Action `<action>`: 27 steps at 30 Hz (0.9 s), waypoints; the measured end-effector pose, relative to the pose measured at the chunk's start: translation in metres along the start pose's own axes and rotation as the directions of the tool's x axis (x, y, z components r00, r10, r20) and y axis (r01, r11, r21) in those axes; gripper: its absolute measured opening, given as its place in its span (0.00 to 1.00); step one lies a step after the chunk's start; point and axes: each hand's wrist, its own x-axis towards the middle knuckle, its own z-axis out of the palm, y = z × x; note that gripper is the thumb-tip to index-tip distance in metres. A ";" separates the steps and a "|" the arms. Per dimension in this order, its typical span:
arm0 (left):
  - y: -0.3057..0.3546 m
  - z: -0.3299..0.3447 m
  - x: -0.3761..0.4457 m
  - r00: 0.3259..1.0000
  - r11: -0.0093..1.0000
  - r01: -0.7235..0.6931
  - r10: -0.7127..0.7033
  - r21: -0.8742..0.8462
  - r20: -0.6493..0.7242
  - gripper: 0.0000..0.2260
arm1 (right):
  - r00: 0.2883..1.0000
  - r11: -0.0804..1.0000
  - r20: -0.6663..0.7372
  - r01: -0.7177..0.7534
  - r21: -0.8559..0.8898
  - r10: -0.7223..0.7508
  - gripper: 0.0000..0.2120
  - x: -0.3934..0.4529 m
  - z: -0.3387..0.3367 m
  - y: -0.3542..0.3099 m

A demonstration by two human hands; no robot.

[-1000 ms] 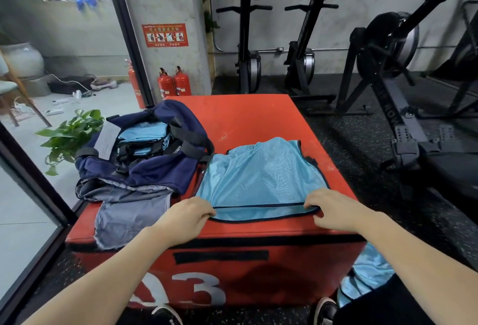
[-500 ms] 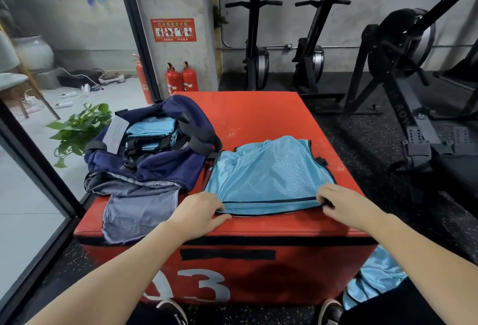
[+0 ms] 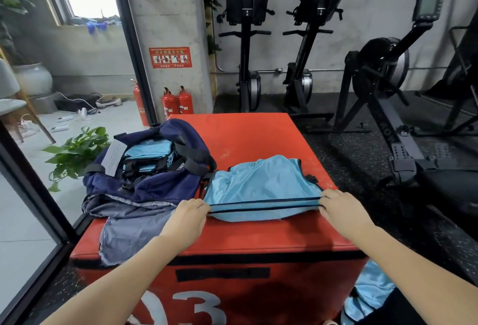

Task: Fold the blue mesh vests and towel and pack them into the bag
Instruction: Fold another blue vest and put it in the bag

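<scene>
Far to my left, beyond the glass door, a leafy green plant [image 3: 75, 152] sat on the pale floor. On the left part of the red plyo box [image 3: 248, 138] lay the navy duffel bag [image 3: 144, 185], unzipped, with folded blue mesh vests [image 3: 148, 149] already stacked inside and a white tag [image 3: 113, 158] lying at its left end. A grey towel [image 3: 129, 236] was spread in front of the bag, its near edge draped over the front of the box.

My left hand [image 3: 187, 221] was curled, fingers and thumb pinching the left end of the dark-trimmed hem of the blue mesh vest [image 3: 261, 187]. That vest lay on the right part of the box, just beside the bag, with its near edge raised off the red surface and stretched taut between my hands. My right hand [image 3: 341, 211] pinched the right end of the same hem, fingers bent around the trim.

Behind the box, two red fire extinguishers [image 3: 178, 101] stood against the concrete pillar, and black rowing machines [image 3: 382, 86] lined the wall to the right. Low at the right, beside the box's corner, another blue vest [image 3: 367, 296] hung near my leg; what held it I could not tell.
</scene>
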 end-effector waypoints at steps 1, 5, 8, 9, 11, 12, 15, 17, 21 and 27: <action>-0.002 -0.005 0.005 0.996 0.997 0.067 -0.070 -0.047 -0.055 0.07 | 0.998 0.996 -0.015 -0.068 0.056 0.069 0.06 0.003 -0.005 0.001; 0.004 -0.043 0.037 0.935 0.914 0.244 -0.310 -0.324 -0.170 0.12 | 0.962 0.918 -0.120 -0.192 0.348 0.247 0.03 0.023 -0.033 0.006; 0.010 -0.082 0.068 0.884 0.852 0.307 -0.420 -0.424 -0.205 0.10 | 0.909 0.842 -0.194 -0.238 0.484 0.369 0.03 0.047 -0.072 0.011; 0.011 -0.097 0.079 0.864 0.840 0.314 -0.446 -0.442 -0.235 0.10 | 0.884 0.816 -0.221 -0.251 0.520 0.412 0.03 0.054 -0.088 0.013; 0.014 -0.132 0.098 0.831 0.826 0.297 -0.471 -0.479 -0.296 0.09 | 0.839 0.774 -0.274 -0.244 0.584 0.471 0.04 0.068 -0.123 0.018; 0.017 -0.152 0.106 0.818 0.817 0.291 -0.482 -0.497 -0.313 0.09 | 0.826 0.762 -0.293 -0.230 0.605 0.482 0.04 0.074 -0.141 0.021; 0.022 -0.216 0.130 0.786 0.813 0.295 -0.505 -0.502 -0.356 0.09 | 0.797 0.754 -0.356 -0.180 0.631 0.488 0.04 0.093 -0.200 0.032; 0.023 -0.262 0.145 0.772 0.828 0.273 -0.493 -0.490 -0.401 0.10 | 0.763 0.762 -0.418 -0.146 0.631 0.493 0.05 0.103 -0.244 0.040; 0.032 -0.355 0.164 0.748 0.818 0.214 -0.489 -0.535 -0.448 0.14 | 0.713 0.825 -0.550 -0.072 0.561 0.436 0.05 0.121 -0.328 0.058; 0.047 -0.466 0.176 0.725 0.849 0.098 -0.419 -0.520 -0.547 0.09 | 0.650 0.868 -0.659 -0.002 0.497 0.379 0.06 0.132 -0.425 0.069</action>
